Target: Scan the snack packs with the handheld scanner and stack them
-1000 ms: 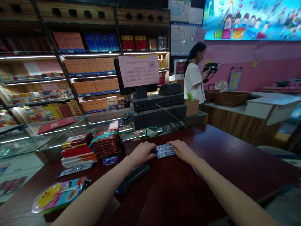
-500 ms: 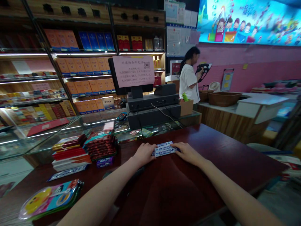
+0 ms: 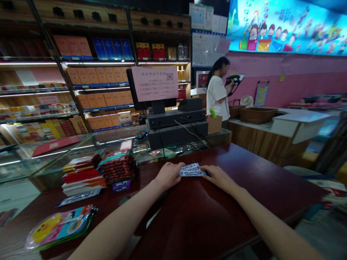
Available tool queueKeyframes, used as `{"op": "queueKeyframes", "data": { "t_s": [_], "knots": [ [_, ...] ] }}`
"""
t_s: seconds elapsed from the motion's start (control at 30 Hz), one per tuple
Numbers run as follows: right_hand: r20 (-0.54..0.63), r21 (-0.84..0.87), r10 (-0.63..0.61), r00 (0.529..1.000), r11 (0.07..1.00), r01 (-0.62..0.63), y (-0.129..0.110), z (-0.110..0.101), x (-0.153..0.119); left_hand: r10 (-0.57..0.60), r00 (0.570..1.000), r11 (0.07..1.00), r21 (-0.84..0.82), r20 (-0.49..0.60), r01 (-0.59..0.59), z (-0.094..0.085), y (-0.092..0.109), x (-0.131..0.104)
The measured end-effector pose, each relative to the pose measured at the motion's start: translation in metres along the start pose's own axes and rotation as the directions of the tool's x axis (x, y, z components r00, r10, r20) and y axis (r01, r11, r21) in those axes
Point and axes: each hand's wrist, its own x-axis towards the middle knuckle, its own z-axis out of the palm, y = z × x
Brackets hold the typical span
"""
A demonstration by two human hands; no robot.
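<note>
Several blue-and-white wrapped packets (image 3: 192,170) lie side by side on the dark red table (image 3: 217,206), in the middle of the view. My left hand (image 3: 170,174) grips their left end, its fingers closed against the wrappers. At the right end, my right hand (image 3: 215,175) holds them with thumb and fingers closed in. Left of my hands are a stack of dark red packs (image 3: 116,168) and a pile of red and white packs (image 3: 82,177). A similar blue-and-white packet (image 3: 79,197) lies in front of that pile.
Duck-printed packages (image 3: 61,225) lie at the table's near left. Behind the table stand a glass counter (image 3: 108,139) and a monitor with a pink sign (image 3: 154,85). A person in a white shirt (image 3: 217,95) stands beyond, holding a dark device (image 3: 233,81).
The packets have shifted slightly between my hands and now look bunched closer together. My left hand has moved a little to the right.
</note>
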Motion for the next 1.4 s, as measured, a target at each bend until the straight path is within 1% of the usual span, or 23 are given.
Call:
{"op": "queueKeyframes", "data": {
  "t_s": [0.13, 0.23, 0.3, 0.4, 0.47, 0.53, 0.63, 0.7, 0.77, 0.9, 1.0, 1.1, 1.27, 1.33, 1.4],
  "knots": [
    [-0.026, -0.020, -0.033, 0.999, 0.999, 0.032, -0.010, -0.003, -0.005, -0.002, 0.998, 0.999, -0.047, -0.057, -0.001, -0.009, -0.001, -0.005],
    [-0.058, -0.023, -0.065, 0.996, 0.998, 0.063, -0.020, -0.005, -0.005, -0.017, 0.995, 0.997, -0.076, -0.097, 0.009, -0.018, -0.005, -0.014],
    [-0.088, -0.013, -0.087, 0.992, 0.996, 0.087, -0.030, -0.006, -0.001, -0.044, 0.991, 0.995, -0.094, -0.125, 0.033, -0.024, -0.011, -0.023],
    [-0.147, 0.035, -0.119, 0.982, 0.992, 0.125, -0.049, -0.006, 0.008, -0.082, 0.983, 0.986, -0.158, -0.162, 0.056, -0.034, -0.026, -0.041],
    [-0.190, 0.105, -0.119, 0.975, 0.984, 0.141, -0.064, -0.004, 0.017, -0.117, 0.974, 0.974, -0.212, -0.194, 0.075, -0.041, -0.037, -0.056],
    [-0.209, 0.225, -0.102, 0.973, 0.963, 0.149, -0.080, 0.001, 0.026, -0.162, 0.962, 0.958, -0.271, -0.222, 0.099, -0.050, -0.047, -0.072],
    [-0.206, 0.426, -0.040, 0.978, 0.896, 0.127, -0.104, 0.011, 0.041, -0.248, 0.941, 0.909, -0.390, -0.229, 0.145, -0.062, -0.060, -0.098],
    [-0.192, 0.516, -0.005, 0.981, 0.850, 0.106, -0.119, 0.019, 0.052, -0.309, 0.922, 0.871, -0.458, -0.233, 0.176, -0.066, -0.068, -0.114],
    [-0.183, 0.568, 0.003, 0.983, 0.816, 0.103, -0.134, 0.027, 0.062, -0.370, 0.897, 0.840, -0.500, -0.243, 0.211, -0.067, -0.076, -0.129],
    [-0.165, 0.646, 0.006, 0.986, 0.757, 0.103, -0.163, 0.043, 0.079, -0.479, 0.843, 0.778, -0.563, -0.245, 0.279, -0.063, -0.091, -0.156],
    [-0.150, 0.670, 0.008, 0.989, 0.736, 0.095, -0.182, 0.052, 0.089, -0.558, 0.791, 0.724, -0.614, -0.251, 0.316, -0.061, -0.100, -0.174],
    [-0.131, 0.707, 0.003, 0.991, 0.702, 0.091, -0.198, 0.062, 0.098, -0.621, 0.737, 0.678, -0.656, -0.268, 0.333, -0.058, -0.106, -0.190],
    [-0.124, 0.806, 0.037, 0.992, 0.587, 0.079, -0.218, 0.082, 0.112, -0.700, 0.650, 0.619, -0.705, -0.295, 0.347, -0.049, -0.113, -0.212],
    [-0.112, 0.829, 0.036, 0.993, 0.555, 0.073, -0.224, 0.089, 0.115, -0.696, 0.635, 0.635, -0.699, -0.335, 0.328, -0.043, -0.115, -0.219],
    [-0.096, 0.840, 0.023, 0.995, 0.538, 0.069, -0.229, 0.093, 0.117, -0.651, 0.623, 0.715, -0.624, -0.433, 0.314, -0.038, -0.116, -0.226]
  ]
}}
